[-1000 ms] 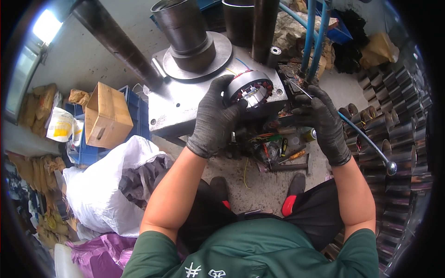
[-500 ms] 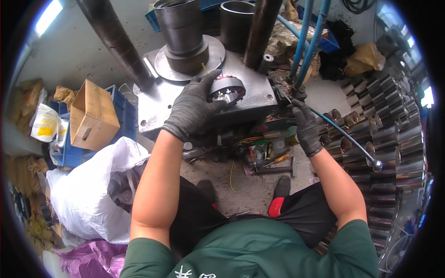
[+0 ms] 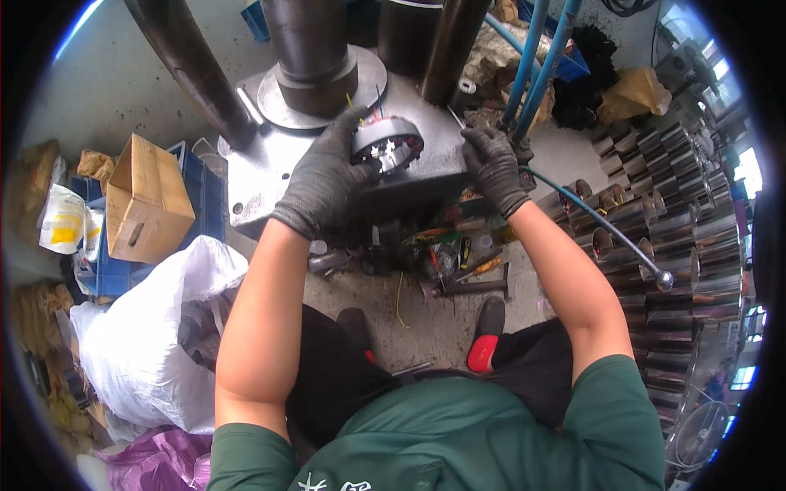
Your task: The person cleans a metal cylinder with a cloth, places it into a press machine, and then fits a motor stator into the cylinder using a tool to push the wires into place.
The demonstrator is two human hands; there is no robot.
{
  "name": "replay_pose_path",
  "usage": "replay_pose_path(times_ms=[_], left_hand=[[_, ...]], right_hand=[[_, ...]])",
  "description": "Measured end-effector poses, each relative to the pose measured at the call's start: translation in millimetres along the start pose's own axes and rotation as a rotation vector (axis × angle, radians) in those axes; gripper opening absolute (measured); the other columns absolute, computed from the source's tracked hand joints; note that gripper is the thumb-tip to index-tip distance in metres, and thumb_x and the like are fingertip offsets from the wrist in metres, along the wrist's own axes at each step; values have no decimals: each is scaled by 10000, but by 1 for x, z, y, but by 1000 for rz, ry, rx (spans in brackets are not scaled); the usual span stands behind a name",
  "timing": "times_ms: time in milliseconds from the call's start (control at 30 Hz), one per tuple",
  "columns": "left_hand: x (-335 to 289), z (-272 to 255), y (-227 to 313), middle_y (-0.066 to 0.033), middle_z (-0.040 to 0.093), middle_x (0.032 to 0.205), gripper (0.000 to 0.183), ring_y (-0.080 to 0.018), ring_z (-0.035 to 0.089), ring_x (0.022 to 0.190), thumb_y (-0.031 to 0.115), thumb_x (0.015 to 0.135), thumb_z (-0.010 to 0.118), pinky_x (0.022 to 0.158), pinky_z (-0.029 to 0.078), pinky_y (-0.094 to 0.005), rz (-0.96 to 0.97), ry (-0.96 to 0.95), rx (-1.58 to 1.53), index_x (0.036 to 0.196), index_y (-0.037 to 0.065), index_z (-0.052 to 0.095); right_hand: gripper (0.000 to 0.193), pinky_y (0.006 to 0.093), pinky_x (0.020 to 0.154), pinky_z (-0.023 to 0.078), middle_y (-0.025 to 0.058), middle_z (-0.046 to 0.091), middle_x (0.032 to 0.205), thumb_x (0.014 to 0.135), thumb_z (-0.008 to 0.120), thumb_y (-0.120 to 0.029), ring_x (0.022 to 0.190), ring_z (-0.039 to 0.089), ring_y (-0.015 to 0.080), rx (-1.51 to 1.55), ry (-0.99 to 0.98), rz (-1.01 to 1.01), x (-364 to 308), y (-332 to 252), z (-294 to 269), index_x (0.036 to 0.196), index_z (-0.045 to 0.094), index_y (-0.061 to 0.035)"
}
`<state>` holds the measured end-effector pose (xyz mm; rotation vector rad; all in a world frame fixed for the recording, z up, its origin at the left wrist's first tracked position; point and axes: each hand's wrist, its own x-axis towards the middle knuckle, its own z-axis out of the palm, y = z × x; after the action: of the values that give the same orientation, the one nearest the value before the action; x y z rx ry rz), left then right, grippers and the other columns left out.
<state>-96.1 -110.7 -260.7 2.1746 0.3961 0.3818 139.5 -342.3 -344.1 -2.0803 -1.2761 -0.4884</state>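
Note:
My left hand [image 3: 323, 176], in a dark grey work glove, grips the left side of a round motor stator [image 3: 388, 139]. The stator has a grey outer ring, dark and red windings inside, and thin coloured wires at its top. It is held tilted over the front of a thick steel press plate [image 3: 442, 155]. At the plate's right edge my right hand [image 3: 494, 168], also gloved, has its fingers closed on a thin metal rod [image 3: 457, 119]. The rod points up and to the left; its lower end is hidden by the fingers.
A dark press ram [image 3: 307, 49] and steel columns [image 3: 192, 69] rise behind the plate. A blue lever [image 3: 602, 225] with a ball end slants down at right, before stacked metal tubes [image 3: 671, 221]. A cardboard box [image 3: 151, 196] and white sack [image 3: 147, 344] stand left. Tools lie below.
My right hand has moved left from beside the lever to the plate's edge, bringing the thin rod along. The left hand still holds the stator. The whole view has shifted slightly.

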Motion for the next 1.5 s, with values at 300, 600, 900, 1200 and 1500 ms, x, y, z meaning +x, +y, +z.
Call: replay_pose_path(times_ms=[300, 600, 900, 1200, 1500], left_hand=[[-3, -3, 4, -233, 639, 1382, 848, -317, 630, 1278, 204, 853, 832, 1105, 496, -410, 33, -14, 50, 1587, 136, 413], [-4, 2, -3, -245, 591, 1447, 894, -320, 577, 1349, 145, 870, 774, 1158, 447, -402, -3, -52, 15, 1642, 175, 322], [5, 13, -5, -244, 562, 1483, 941, -337, 570, 1352, 54, 840, 741, 1158, 443, -406, -35, -11, 9, 1653, 224, 297], [-9, 11, 10, -183, 572, 1491, 847, -274, 557, 1370, -54, 836, 708, 1176, 432, -364, 100, 132, -132, 1601, 159, 411], [2, 25, 11, -157, 529, 1443, 825, -325, 557, 1365, 169, 825, 883, 1148, 485, -424, 246, 95, -85, 1547, 159, 484]], right_hand=[[347, 428, 977, 517, 197, 652, 1299, 1036, 615, -256, 1152, 641, 368, 219, 208, 468, -142, 51, 41, 1268, 633, 1], [259, 477, 980, 533, 203, 715, 1215, 949, 608, -229, 1162, 668, 383, -123, -891, 838, -342, 69, 112, 1118, 784, -141], [349, 496, 986, 544, 222, 729, 1178, 920, 662, -183, 1153, 686, 406, -228, -884, 557, -343, 87, 100, 1261, 733, -170], [465, 443, 980, 565, 182, 747, 1230, 817, 763, -261, 1194, 698, 349, -214, -651, 1366, -340, 147, 139, 1215, 722, -25], [433, 416, 792, 600, 160, 755, 936, 739, 850, -217, 855, 746, 300, 183, 46, 1716, -363, 199, 94, 1057, 660, 7]])
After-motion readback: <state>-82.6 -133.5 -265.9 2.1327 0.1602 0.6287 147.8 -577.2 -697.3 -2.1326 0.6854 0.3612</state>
